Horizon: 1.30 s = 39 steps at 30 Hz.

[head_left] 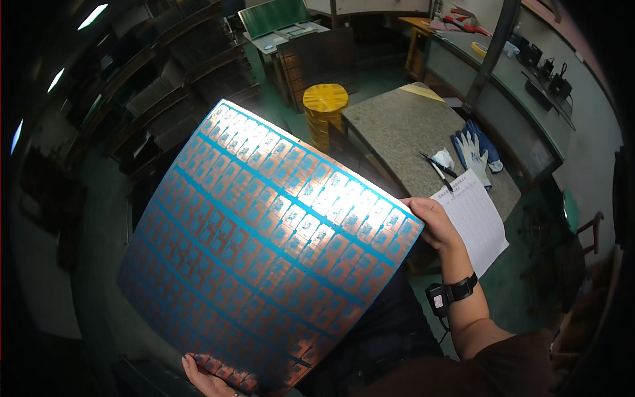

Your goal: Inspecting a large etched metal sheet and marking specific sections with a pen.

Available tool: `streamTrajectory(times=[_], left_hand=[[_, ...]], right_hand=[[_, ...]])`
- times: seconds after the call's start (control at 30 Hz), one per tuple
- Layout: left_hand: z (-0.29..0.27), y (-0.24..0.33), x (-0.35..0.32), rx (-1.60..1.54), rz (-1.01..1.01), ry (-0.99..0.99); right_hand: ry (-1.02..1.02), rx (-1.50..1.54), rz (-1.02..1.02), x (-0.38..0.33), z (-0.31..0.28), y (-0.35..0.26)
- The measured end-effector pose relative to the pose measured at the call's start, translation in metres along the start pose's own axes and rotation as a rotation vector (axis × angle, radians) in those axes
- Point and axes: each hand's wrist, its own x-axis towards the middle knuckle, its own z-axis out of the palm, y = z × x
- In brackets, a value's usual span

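A large copper-coloured circuit board panel (264, 245), printed with rows of repeated blue patterns, is tilted in front of me and catches bright glare along its upper part. My right hand (433, 221) is closed on its right corner, with the other fingers partly hidden behind the board. At the lower edge, my left hand (206, 377) grips the same panel, only its fingers and part of the palm showing. Beyond my right hand, a printed paper sheet (473, 218) lies on a grey speckled table (390, 126), partly hanging over its edge.
On the table lie pens (436, 173), a crumpled white tissue (443, 157) and blue-and-white work gloves (475, 151). A yellow-wrapped drum-like stool (325, 99) stands beyond the board. Dark racks (165, 73) line the left, and a workbench (489, 73) with tools runs along the right.
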Motion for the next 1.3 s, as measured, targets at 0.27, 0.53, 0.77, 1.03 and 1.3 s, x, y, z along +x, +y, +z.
streamTrajectory(times=[0.27,0.53,0.77,1.03,1.3], left_hand=[[-0.005,0.000,-0.002,-0.032,-0.011,0.059],[0.002,-0.002,0.006,-0.180,0.282,0.183],[-0.021,-0.018,0.025,-0.198,0.290,0.031],[0.001,0.015,0.011,-0.142,0.400,-0.103],[0.034,0.031,0.071,-0.229,0.824,-0.608]], right_hand=[[0.036,-0.067,-0.010,0.005,-0.008,0.002],[-0.143,-0.475,0.122,0.027,-0.012,-0.005],[-0.114,-0.324,-0.078,0.051,0.036,-0.036],[-0.147,-0.164,-0.180,0.067,0.035,-0.058],[0.132,0.025,-0.612,0.114,-0.007,-0.057]])
